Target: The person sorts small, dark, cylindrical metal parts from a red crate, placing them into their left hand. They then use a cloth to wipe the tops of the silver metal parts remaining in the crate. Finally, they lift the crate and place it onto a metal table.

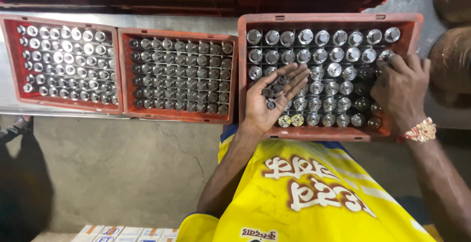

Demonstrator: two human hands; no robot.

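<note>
While left hand (267, 102) cups small dark metal rings (273, 91), right hand (400, 87) on round steel cylinders (338, 70)

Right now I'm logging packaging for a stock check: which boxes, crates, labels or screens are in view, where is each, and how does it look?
Small cartons: bottom edge on the floor, a row of white boxes with orange and blue marks.
Right crate: red plastic, holds shiny metal cylinders, under both hands.
Middle crate: red, darker cylinders.
Left crate: red, small bright cylinders.
Screens or signs: none.
</note>
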